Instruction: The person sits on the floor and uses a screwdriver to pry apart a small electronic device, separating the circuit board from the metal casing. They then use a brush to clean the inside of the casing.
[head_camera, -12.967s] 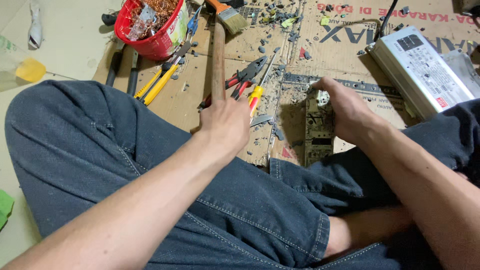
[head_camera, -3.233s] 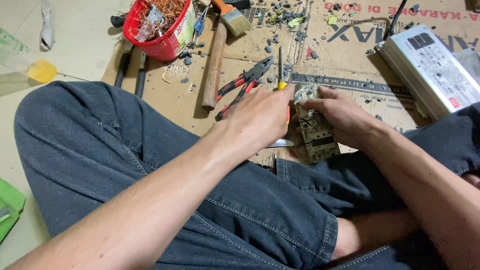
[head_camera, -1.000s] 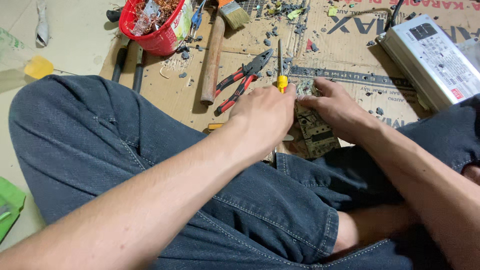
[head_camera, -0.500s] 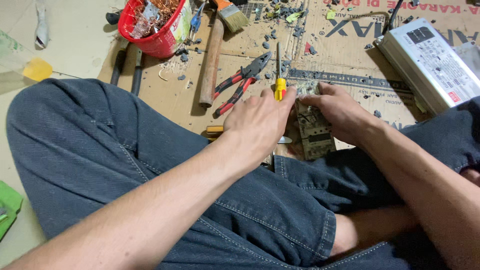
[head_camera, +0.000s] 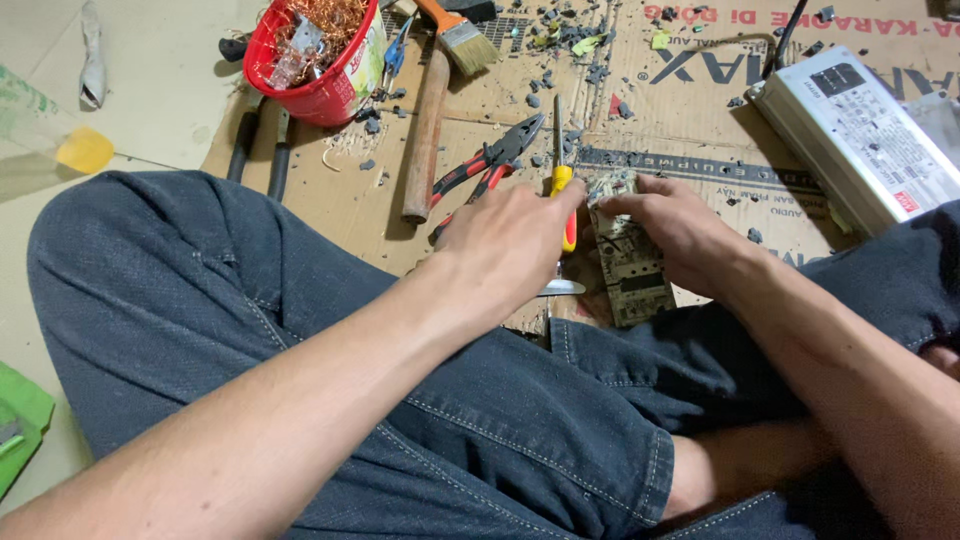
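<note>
I sit cross-legged in dark jeans on a sheet of cardboard (head_camera: 330, 200). My left hand (head_camera: 505, 245) is closed on a screwdriver (head_camera: 563, 182) with a yellow and red handle; its metal shaft points away from me. My right hand (head_camera: 680, 225) grips a small green circuit board (head_camera: 635, 275) that lies on the cardboard against my shin, fingertips pinching its far end. The screwdriver handle sits just left of that end, and the two hands nearly touch. A flat silver metal piece (head_camera: 562, 288) pokes out under my left hand.
Red-handled pliers (head_camera: 485, 165) and a wooden-handled hammer (head_camera: 425, 130) lie beyond my left hand. A red basket (head_camera: 310, 95) of copper wire and a paintbrush (head_camera: 462, 38) are farther back. A silver metal electronics box (head_camera: 850, 130) lies at right. Small dark debris litters the cardboard.
Thirteen seconds ago my left hand lay on the hammer handle; it has since taken up the screwdriver and come to the board. Over the last second both hands barely moved.
</note>
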